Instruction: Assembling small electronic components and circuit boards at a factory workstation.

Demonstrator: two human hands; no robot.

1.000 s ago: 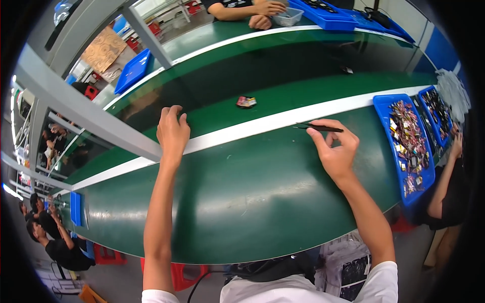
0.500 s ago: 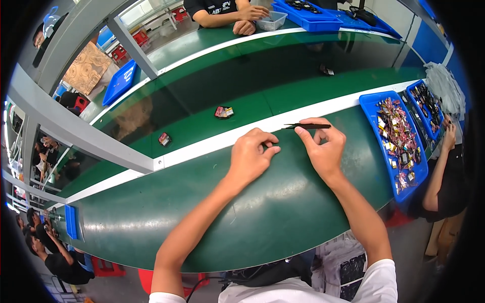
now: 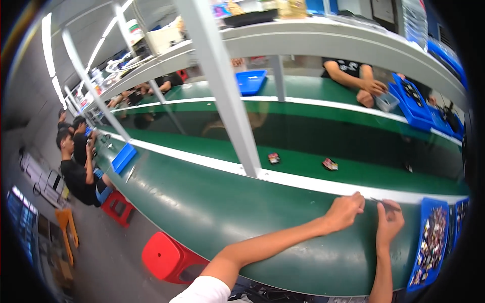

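Over the green bench (image 3: 283, 217), close to the white rail (image 3: 313, 185), my two hands face each other. My right hand (image 3: 390, 224) pinches slim black tweezers (image 3: 384, 203), their tip toward my left hand. The fingers of my left hand (image 3: 345, 211) are bent and pressed together; whatever they may hold is too small to make out. Just right of my right hand, a blue tray (image 3: 435, 203) contains many small wrapped parts (image 3: 434, 235). Two similar small parts, one (image 3: 274, 158) left of the other (image 3: 330, 164), lie on the green strip beyond the rail.
A grey upright post (image 3: 222, 91) rises from the rail, left of my hands. An overhead shelf (image 3: 323, 43) crosses above. Another person's hands (image 3: 371, 91) work over a clear tub (image 3: 387, 102) opposite. A red stool (image 3: 166, 257) and a blue tray (image 3: 123, 158) are to the left.
The view has swung left and up, so my hands and the parts tray appear farther right. My left fingers have drawn closer together. The tweezers remain in my right hand.
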